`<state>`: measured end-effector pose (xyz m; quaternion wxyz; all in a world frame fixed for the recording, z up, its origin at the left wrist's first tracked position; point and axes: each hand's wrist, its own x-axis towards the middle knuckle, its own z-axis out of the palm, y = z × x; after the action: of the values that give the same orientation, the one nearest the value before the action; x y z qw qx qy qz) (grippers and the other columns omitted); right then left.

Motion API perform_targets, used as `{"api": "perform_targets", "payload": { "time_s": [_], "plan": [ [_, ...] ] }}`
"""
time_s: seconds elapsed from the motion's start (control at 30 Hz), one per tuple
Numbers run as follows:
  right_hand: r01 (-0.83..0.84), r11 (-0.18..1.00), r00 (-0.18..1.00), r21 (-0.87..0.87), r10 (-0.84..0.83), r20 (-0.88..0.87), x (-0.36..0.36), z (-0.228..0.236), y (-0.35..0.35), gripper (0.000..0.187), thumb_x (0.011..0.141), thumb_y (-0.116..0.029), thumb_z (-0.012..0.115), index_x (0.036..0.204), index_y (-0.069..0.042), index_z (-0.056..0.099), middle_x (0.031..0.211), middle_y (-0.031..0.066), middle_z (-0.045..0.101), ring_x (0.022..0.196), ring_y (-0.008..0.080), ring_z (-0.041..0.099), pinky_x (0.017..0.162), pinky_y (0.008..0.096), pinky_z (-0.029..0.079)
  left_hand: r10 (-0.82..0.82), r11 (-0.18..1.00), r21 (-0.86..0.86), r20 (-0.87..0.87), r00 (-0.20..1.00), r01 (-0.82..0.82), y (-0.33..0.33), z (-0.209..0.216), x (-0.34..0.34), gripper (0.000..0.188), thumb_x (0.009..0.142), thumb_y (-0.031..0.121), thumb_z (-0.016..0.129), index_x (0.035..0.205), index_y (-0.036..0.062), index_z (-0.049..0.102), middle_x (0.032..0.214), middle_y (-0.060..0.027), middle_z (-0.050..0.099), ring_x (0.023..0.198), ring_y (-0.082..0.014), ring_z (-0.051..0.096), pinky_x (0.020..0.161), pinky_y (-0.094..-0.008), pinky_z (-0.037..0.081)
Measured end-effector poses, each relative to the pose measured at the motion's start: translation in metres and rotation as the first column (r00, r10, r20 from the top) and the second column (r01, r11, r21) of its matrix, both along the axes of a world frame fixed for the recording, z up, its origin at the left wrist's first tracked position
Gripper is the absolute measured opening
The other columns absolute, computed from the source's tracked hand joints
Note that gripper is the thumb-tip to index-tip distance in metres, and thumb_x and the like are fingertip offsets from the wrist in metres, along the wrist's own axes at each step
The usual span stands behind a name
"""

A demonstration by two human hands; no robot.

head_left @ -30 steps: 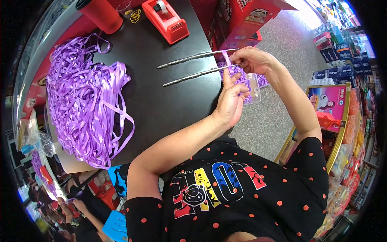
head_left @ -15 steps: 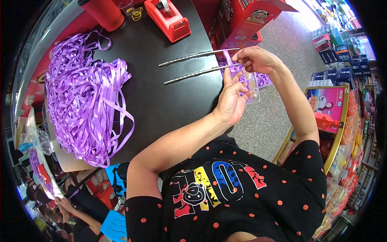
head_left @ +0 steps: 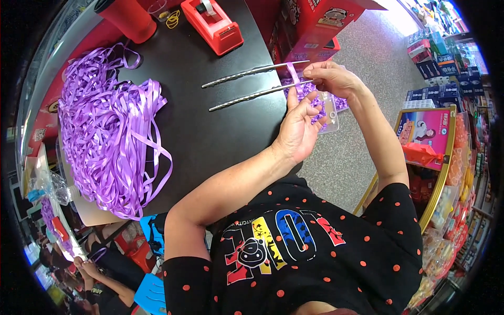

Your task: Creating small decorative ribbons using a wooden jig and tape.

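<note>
The purple ribbon band (head_left: 292, 73) I work at is a narrow, glossy strip crossing between two silver metal rods (head_left: 247, 75), near their right-hand ends. The rods lie nearly side by side, slim, with a twisted pattern along their left stretch and smooth toward the right. My left hand (head_left: 298, 131) is palm up, its index finger raised to the lower end of the band and its other fingers spread and loosely curled. The fingers of my right hand (head_left: 338, 80) bend in beside the band at the nearer rod's tip; I cannot tell whether they pinch it.

Just beyond, a clear plastic box (head_left: 331, 124) holds small purple pieces. The worktop (head_left: 210, 149) is black and smooth, with a tangled heap of purple ribbon (head_left: 113, 142) at its left, and a red tape dispenser (head_left: 216, 32), yellow bands (head_left: 172, 20) and a red cylinder (head_left: 131, 22) along the far side. A red carton (head_left: 315, 26) stands past the edge, over a speckled grey floor (head_left: 338, 157). Stacked boxes (head_left: 422, 102) line the right, and another person (head_left: 107, 281) sits at lower left.
</note>
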<state>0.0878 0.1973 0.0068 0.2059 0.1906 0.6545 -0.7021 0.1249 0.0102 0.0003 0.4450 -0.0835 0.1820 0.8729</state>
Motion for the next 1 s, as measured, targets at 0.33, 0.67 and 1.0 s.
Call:
{"api": "perform_targets", "payload": {
  "time_s": [0.33,0.67,1.0],
  "plan": [
    [-0.242,0.853,0.970,-0.462,0.222,-0.098,-0.033,-0.070,0.001,0.025,0.079,-0.016,0.073,0.096,0.000,0.064,0.090,0.0029,0.066,0.081,0.0106,0.061,0.075,0.0238,0.049,-0.007,1.000,0.013,0.038,0.999,0.006,-0.001,0.000,0.000,0.069,0.074,0.007,0.053,0.136,0.0269,0.028,0.118,-0.0014,0.048,0.105,-0.0185,0.045,0.093,-0.0399,0.037],
    [-0.359,0.802,0.929,-0.477,0.259,-0.263,-0.038,-0.092,-0.014,0.030,0.077,-0.029,0.076,0.082,-0.003,0.061,0.075,-0.0010,0.058,0.069,0.0084,0.054,0.063,0.0219,0.044,-0.008,1.000,0.008,0.047,0.999,0.008,0.000,0.002,-0.001,0.068,0.074,0.007,0.052,0.136,0.0229,0.028,0.118,-0.0030,0.048,0.104,-0.0188,0.046,0.092,-0.0392,0.038],
    [-0.315,0.553,0.907,0.771,0.414,0.074,-0.010,0.028,0.004,0.020,0.082,-0.018,0.066,0.094,-0.002,0.065,0.090,0.0050,0.065,0.080,0.0121,0.059,0.067,0.0275,0.046,-0.016,1.000,0.003,0.033,0.999,0.016,0.000,-0.001,-0.001,0.071,0.074,0.008,0.051,0.138,0.0239,0.023,0.121,-0.0036,0.044,0.107,-0.0203,0.044,0.092,-0.0401,0.037]
  ]
}}
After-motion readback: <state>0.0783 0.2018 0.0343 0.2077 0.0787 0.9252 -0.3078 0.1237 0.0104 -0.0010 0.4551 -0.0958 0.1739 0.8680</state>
